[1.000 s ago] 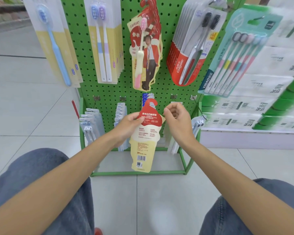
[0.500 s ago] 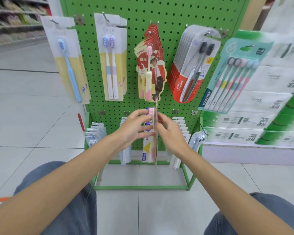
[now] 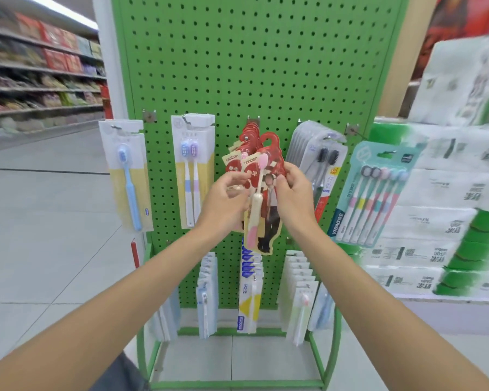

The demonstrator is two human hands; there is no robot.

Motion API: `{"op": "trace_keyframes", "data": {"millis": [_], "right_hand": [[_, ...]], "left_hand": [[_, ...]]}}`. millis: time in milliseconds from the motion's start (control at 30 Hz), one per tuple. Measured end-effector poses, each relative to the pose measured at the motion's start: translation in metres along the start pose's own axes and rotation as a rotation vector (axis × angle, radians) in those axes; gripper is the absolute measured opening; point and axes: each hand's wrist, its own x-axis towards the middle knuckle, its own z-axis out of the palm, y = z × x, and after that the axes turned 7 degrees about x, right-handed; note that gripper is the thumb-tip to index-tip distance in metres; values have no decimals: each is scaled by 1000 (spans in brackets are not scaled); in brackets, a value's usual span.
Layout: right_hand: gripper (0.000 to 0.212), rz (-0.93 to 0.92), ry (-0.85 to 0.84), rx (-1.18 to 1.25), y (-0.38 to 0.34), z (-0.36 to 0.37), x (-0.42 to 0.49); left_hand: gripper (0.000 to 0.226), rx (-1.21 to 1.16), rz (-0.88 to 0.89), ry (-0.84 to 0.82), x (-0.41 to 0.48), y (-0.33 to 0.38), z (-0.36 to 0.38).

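Both my hands hold a red and cream toothbrush pack (image 3: 261,218) with a pink brush and a printed figure, raised in front of the green pegboard stand (image 3: 254,66). My left hand (image 3: 225,198) pinches its left edge and my right hand (image 3: 292,190) grips its right edge. The pack's red hook-shaped top sits just right of a bunch of identical red packs (image 3: 244,148) hanging on a peg at the board's middle.
Other toothbrush packs hang around: a blue one (image 3: 127,176), a twin pack (image 3: 192,170), black-bristle packs (image 3: 319,165), a multi-colour pack (image 3: 370,193). Lower pegs carry more packs (image 3: 249,292). Stacked tissue packs (image 3: 441,210) stand right; shelves (image 3: 40,69) line the aisle left.
The pack rose from the lower row to the red packs' peg and turned from edge-on to face me. Both hands lifted with it, and my view tilted upward.
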Motion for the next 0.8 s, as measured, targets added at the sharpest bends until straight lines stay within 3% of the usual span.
{"op": "trace_keyframes", "data": {"millis": [500,667,800], "right_hand": [[28,52,-89,-159,7,28,21],[37,-132,-5,-275,-8,17,31],[30,-248,-89,-419,-39,5,64]], "left_hand": [[26,216,52,132,46,8,-21],[31,387,124,161,56,8,-18],[38,409,152,172,62,18,-14]]}}
